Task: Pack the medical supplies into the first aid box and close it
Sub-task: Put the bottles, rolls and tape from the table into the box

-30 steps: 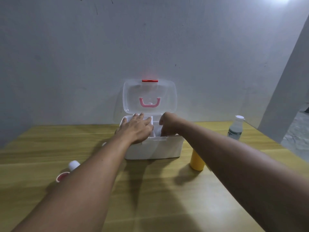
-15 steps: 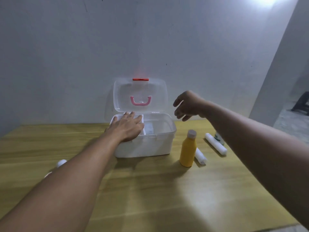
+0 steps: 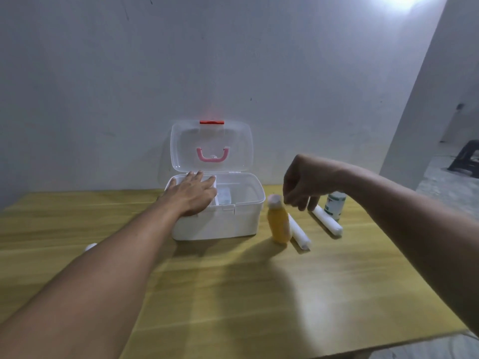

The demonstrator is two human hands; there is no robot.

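Note:
The white first aid box (image 3: 233,224) stands open on the wooden table, its clear lid (image 3: 211,149) with a pink handle upright against the wall. My left hand (image 3: 193,195) lies flat, fingers spread, on the box's left rim and inner tray. My right hand (image 3: 302,186) hovers empty, fingers curled downward, above a white bandage roll (image 3: 327,221) right of the box. An orange bottle (image 3: 278,221) stands beside the box, a second white roll (image 3: 299,232) lying against it. A green-labelled clear bottle (image 3: 335,205) stands behind the rolls.
A small white object (image 3: 90,246) peeks out on the table behind my left forearm. The table (image 3: 233,294) ends at a front-right edge near my right arm. A grey wall rises just behind the box. A dark stool (image 3: 464,158) sits on the floor at far right.
My right hand left the box interior, swung right and dropped towards the bandage rolls. My left hand stayed on the box. The view shifted to the right.

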